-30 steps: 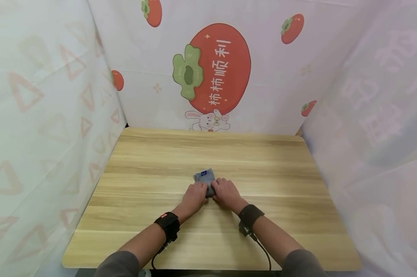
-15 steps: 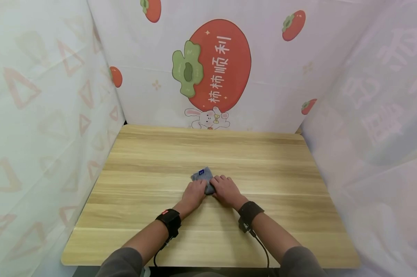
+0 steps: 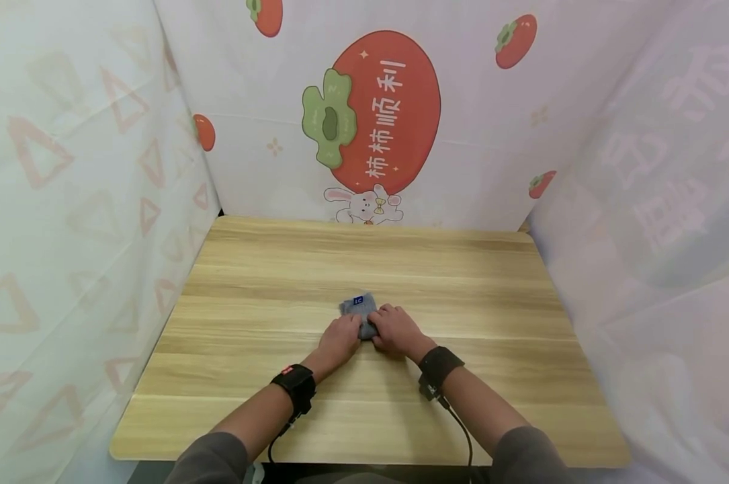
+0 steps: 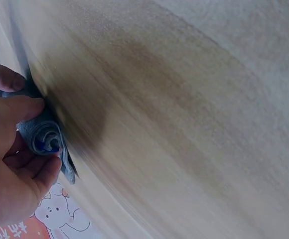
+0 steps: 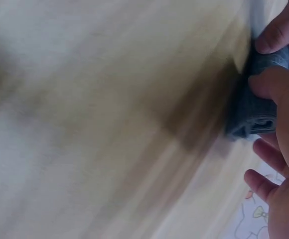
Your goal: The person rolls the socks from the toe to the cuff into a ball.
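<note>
A small grey-blue cloth [image 3: 367, 306] with a dark blue label lies at the middle of the table, its far end flat and its near end rolled. My left hand [image 3: 340, 337] grips the left end of the roll. From the other side my right hand [image 3: 397, 329] holds the right end. The left wrist view shows the cloth's coiled end [image 4: 44, 130], with the left thumb on top and fingers curled about it. In the right wrist view, the right thumb presses the rolled cloth [image 5: 251, 112]; some fingers are hidden behind it.
The wood-grain table [image 3: 249, 269] extends around both hands. A printed white curtain [image 3: 473, 134] stands behind it, with more curtains at left and right. Each wrist wears a black strap [image 3: 295, 386] with a cable running toward the near table edge.
The cloth's flat end swung slightly left half a second ago and is now turned back to the right. Both hands keep hold of the roll with small finger shifts.
</note>
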### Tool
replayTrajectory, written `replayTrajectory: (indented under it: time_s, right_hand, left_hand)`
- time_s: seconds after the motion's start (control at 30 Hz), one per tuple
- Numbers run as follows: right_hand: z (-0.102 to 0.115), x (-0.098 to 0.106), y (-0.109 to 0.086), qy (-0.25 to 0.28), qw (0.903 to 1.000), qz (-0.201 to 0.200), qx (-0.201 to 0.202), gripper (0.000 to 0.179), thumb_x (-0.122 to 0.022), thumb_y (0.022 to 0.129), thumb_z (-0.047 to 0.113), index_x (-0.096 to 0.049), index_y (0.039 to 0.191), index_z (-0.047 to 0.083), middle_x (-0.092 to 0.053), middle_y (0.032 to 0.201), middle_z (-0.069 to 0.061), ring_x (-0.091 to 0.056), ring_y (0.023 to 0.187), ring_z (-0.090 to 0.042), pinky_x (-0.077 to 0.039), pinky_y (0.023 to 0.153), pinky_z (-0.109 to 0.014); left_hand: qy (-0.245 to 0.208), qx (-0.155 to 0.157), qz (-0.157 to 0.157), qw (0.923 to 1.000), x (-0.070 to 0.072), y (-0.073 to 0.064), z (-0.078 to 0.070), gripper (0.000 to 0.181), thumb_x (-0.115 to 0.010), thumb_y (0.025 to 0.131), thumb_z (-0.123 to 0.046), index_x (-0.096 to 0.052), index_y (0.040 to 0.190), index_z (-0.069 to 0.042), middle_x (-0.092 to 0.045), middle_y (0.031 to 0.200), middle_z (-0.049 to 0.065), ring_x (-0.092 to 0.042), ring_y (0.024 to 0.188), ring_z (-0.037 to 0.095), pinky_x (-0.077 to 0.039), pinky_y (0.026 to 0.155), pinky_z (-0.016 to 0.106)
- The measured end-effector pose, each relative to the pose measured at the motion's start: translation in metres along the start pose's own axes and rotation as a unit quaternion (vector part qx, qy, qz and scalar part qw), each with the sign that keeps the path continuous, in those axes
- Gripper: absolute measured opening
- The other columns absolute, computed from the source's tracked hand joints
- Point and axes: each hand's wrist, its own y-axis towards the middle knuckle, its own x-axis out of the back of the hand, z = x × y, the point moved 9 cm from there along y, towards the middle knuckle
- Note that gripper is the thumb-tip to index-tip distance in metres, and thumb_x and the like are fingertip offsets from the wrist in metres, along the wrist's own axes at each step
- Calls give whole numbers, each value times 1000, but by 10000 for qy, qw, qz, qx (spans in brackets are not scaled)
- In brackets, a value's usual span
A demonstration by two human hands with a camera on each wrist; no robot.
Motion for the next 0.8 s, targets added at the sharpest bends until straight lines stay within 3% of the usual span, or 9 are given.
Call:
replayTrajectory:
  time_s: [0.2,0.4,0.53,0.8]
  right_hand:
    - [-2,3,3,66,9996,265,-52,27,-66,82,33,-61,100,13,-69,105,-7,-57,110,-26,-48,87,-44]
    - [2,12,2,116,9996,240,128,26,-65,84,31,-63,101,12,-67,111,-7,-56,115,-27,-50,85,-46]
    - [4,12,-1,213,9993,183,262,24,-62,88,31,-60,102,12,-66,113,-7,-57,116,-27,-50,85,-47]
    - [7,12,0,30,9992,291,260,23,-50,97,32,-60,102,12,-66,101,-4,-58,96,-24,-48,76,-42]
  left_hand:
    - [-45,65,119,9999,0,-2,-1,13,-66,81,-10,-59,91,-3,-62,89,8,-61,80,24,-52,70,37]
    - [130,51,85,9999,5,-3,-4,14,-63,82,-10,-60,93,-2,-60,93,11,-60,80,26,-51,68,39]
    - [158,22,336,9993,3,-2,-5,14,-63,83,-9,-58,94,-2,-60,90,10,-61,77,24,-52,68,36]
    - [-98,58,932,9956,-2,2,-1,24,-67,80,-12,-58,98,1,-57,95,12,-60,82,25,-53,71,38]
